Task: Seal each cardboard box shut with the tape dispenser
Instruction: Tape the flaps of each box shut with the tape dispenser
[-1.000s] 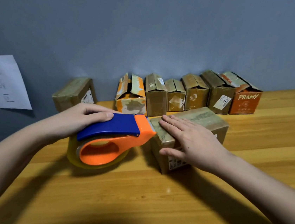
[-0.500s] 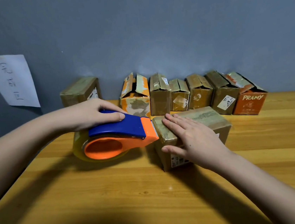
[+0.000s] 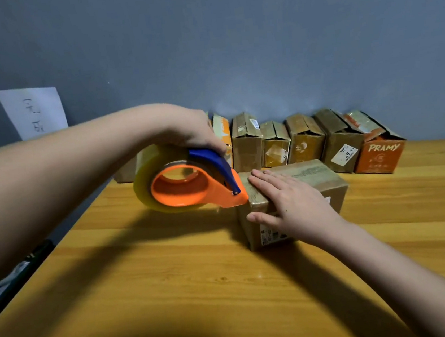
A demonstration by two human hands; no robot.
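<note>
A brown cardboard box (image 3: 325, 181) lies on the wooden table (image 3: 173, 284) in the middle. My right hand (image 3: 291, 202) lies flat on its top near the left end, fingers straight, thumb down the front face. My left hand (image 3: 192, 133) grips the blue handle of the orange tape dispenser (image 3: 190, 186), which carries a clear tape roll. The dispenser is tilted nose-down, and its orange tip touches the box's upper left edge.
A row of several small cardboard boxes (image 3: 307, 142) with loose flaps stands along the grey wall, ending in an orange box (image 3: 380, 154) marked PRAMY. Another box (image 3: 124, 172) is partly hidden behind my left arm. A white paper sheet (image 3: 33, 112) hangs on the wall at left.
My left hand has lifted and tipped the dispenser, swinging its nose down onto the box's left edge. My right hand has stayed flat on the box.
</note>
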